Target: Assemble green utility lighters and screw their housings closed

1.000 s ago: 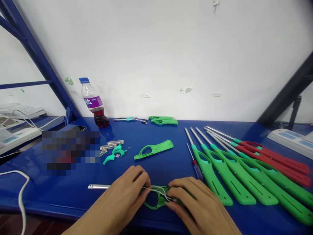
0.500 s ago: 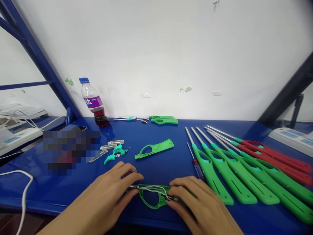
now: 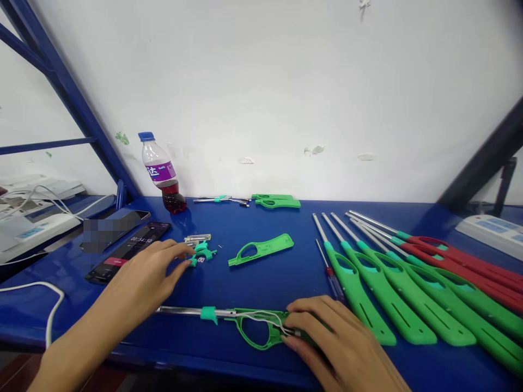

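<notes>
My right hand (image 3: 322, 337) grips the handle end of a green half shell (image 3: 255, 344) at the table's front. White wires (image 3: 261, 316) run across the shell, and a metal tube (image 3: 180, 311) with a teal collar (image 3: 208, 314) extends left from it. My left hand (image 3: 163, 267) is at the small teal parts (image 3: 203, 249), thumb and forefinger pinching one of them. Clear small tubes (image 3: 200, 238) lie just behind these parts. Another green half shell (image 3: 263, 249) rests open side up in the middle of the table.
Several green lighters (image 3: 359, 294) and red ones (image 3: 461, 261) lie at right beside a screwdriver (image 3: 333, 277). A bottle (image 3: 163, 174), phones (image 3: 134, 245) and a white cable (image 3: 55, 305) are at left. More green shells (image 3: 275, 201) and metal rods (image 3: 216, 199) lie near the wall.
My left hand has let go of the tube end of the shell and moved left and away from me to the teal parts. The tube and collar now show. My right hand stays on the shell.
</notes>
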Demonstrator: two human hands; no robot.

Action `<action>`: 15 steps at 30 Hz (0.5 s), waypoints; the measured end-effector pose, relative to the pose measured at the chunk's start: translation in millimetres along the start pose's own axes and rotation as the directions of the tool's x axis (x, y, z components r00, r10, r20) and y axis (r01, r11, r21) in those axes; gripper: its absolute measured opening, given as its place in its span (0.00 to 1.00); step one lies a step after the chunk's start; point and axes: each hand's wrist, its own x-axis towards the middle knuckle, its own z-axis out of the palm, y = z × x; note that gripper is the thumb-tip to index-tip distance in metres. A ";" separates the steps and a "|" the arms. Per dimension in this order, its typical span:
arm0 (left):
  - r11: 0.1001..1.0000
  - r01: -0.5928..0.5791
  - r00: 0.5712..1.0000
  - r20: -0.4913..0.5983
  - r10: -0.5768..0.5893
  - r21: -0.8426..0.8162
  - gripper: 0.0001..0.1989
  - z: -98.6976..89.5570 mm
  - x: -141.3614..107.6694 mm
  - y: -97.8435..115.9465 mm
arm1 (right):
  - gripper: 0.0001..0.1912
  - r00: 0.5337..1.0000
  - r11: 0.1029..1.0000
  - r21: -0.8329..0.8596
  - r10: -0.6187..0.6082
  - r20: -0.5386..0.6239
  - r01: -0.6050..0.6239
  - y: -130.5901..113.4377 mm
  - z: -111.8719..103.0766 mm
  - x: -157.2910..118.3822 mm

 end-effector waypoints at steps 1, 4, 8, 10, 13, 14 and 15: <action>1.000 0.021 1.000 0.002 -0.021 0.013 0.20 -0.2 0.2 -2.0 | 0.06 1.000 1.000 -0.001 -0.002 -0.002 0.002 0.3 0.1 -0.2; 0.996 0.078 0.997 0.027 -0.079 0.041 0.19 1.1 -0.1 -4.1 | 0.06 1.000 1.000 -0.007 -0.007 -0.005 0.007 1.1 0.5 -0.6; 0.992 0.116 0.990 0.079 -0.119 0.042 0.19 5.5 0.4 -4.0 | 0.07 1.000 1.000 -0.012 -0.006 -0.008 0.006 1.4 1.4 -0.1; 0.992 0.123 0.988 0.093 -0.125 0.029 0.21 4.9 0.4 -4.8 | 0.07 1.000 1.000 -0.011 -0.006 -0.010 0.005 0.9 1.5 0.4; 0.991 0.135 0.988 0.074 -0.135 0.008 0.22 -3.5 -2.9 -6.6 | 0.07 1.000 1.000 -0.013 0.000 -0.022 -0.001 -0.8 0.9 0.7; 0.991 0.136 0.989 0.060 -0.135 -0.002 0.21 -8.0 -5.2 -6.6 | 0.07 1.000 1.000 -0.013 0.000 -0.025 -0.001 -1.4 0.6 0.6; 0.991 0.132 0.990 0.043 -0.131 -0.014 0.20 -12.9 -7.9 -5.8 | 0.08 1.000 1.000 -0.015 0.001 -0.025 -0.001 -1.8 0.4 0.4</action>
